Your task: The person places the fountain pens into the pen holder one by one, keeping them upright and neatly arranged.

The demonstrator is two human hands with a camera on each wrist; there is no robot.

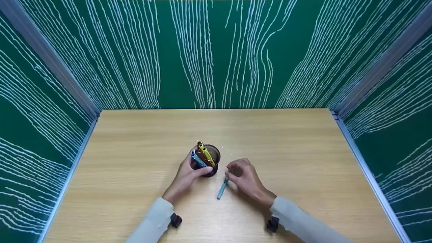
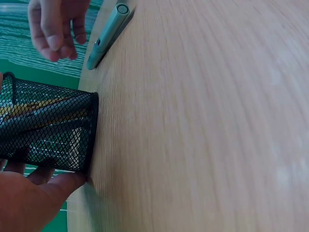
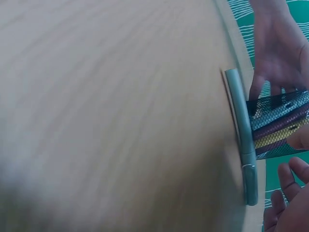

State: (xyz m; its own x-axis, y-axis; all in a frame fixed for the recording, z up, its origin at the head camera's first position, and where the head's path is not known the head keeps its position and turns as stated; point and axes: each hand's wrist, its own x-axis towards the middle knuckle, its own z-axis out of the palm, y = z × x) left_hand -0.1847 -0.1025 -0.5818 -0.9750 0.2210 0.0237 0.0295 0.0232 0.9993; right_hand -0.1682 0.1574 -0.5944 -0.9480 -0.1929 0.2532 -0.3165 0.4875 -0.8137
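My left hand (image 1: 186, 175) grips a black mesh pen cup (image 2: 53, 130), its thumb across the near side. The cup stands on the table and holds yellow pens (image 1: 207, 155), a light-blue pen (image 1: 198, 159) and a dark reddish pen (image 3: 280, 122). A teal pen (image 1: 222, 189) with a clip lies on the table to the right of the cup. Over this pen's far end hovers my right hand (image 1: 248, 180), fingers loosely bent. In the left wrist view a gap shows between the right fingertips (image 2: 54, 43) and the pen.
The light wooden table (image 1: 287, 141) stretches around both hands. Green walls (image 1: 165, 54) with white wavy lines stand at the back and sides, with metal posts (image 1: 381, 60) at the corners. A small dark device (image 1: 272, 224) sits at each wrist.
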